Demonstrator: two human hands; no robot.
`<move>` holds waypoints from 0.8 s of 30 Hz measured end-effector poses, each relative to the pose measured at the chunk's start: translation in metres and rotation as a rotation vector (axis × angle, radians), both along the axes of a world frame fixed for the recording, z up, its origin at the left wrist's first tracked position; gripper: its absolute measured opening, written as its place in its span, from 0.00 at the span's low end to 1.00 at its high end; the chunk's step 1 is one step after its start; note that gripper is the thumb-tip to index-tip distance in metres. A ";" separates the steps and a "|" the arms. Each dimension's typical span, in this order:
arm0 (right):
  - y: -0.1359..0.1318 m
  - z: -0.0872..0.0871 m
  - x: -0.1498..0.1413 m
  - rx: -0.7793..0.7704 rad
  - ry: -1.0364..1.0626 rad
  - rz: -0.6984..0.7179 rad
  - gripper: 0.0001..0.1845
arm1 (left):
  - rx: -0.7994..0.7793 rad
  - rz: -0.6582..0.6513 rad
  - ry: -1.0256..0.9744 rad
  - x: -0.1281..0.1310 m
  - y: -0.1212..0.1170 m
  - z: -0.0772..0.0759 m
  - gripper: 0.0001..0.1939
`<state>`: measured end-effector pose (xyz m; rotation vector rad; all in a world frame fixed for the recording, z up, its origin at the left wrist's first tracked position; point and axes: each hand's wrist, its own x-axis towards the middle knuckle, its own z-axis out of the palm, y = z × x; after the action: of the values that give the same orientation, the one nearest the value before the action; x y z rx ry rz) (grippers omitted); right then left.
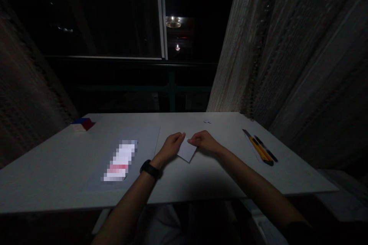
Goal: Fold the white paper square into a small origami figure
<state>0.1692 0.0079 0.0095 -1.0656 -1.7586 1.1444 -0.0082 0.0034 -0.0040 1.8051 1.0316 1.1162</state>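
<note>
1. The left hand [171, 144] had its fingers pinching the left side of a small white paper [187, 151], with the thumb uppermost near the far corner.
2. The right hand [204, 141] pinched the same paper along its right side, its fingers curled and its thumb close to the left thumb but apart from it.
3. The paper was between the two hands, over the middle of the bench [230, 134], one corner pointing toward the person; whether it touched the surface could not be told.
4. A black wristband [150, 169] circled the left wrist.
5. Left of the hands, a bright, pixelated rectangle [120, 160] lay on a large pale sheet [148, 141].
6. A cube [82, 124] with blue, red and white faces sat near the bench's far left corner.
7. Beyond the right hand lay a few tiny dark bits [207, 122].
8. Toward the right edge, a yellow and black tool [260, 149] lay just beside a slim dark pen [266, 148].
9. Behind the bench stood a dark window with a pale frame [162, 19]; a patterned curtain [230, 49] hung to its right.
</note>
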 end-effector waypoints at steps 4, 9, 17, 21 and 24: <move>0.007 -0.006 -0.005 0.028 0.124 -0.143 0.21 | -0.051 0.058 -0.077 0.000 0.002 0.000 0.21; 0.004 -0.016 0.002 0.026 0.185 -0.166 0.20 | -0.165 0.053 -0.239 0.001 0.000 -0.002 0.19; 0.001 -0.025 -0.003 0.025 0.219 -0.191 0.19 | -0.206 -0.042 -0.148 0.001 -0.012 0.009 0.16; 0.004 -0.026 -0.001 0.032 0.253 -0.245 0.19 | -0.197 -0.070 -0.113 0.000 -0.012 0.011 0.15; 0.007 -0.026 0.003 0.035 0.279 -0.255 0.17 | -0.226 -0.084 -0.129 -0.001 -0.010 0.007 0.15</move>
<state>0.1727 0.0148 -0.0169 -1.0213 -1.3787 1.0434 -0.0088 -0.0064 0.0026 1.5622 0.9562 1.0081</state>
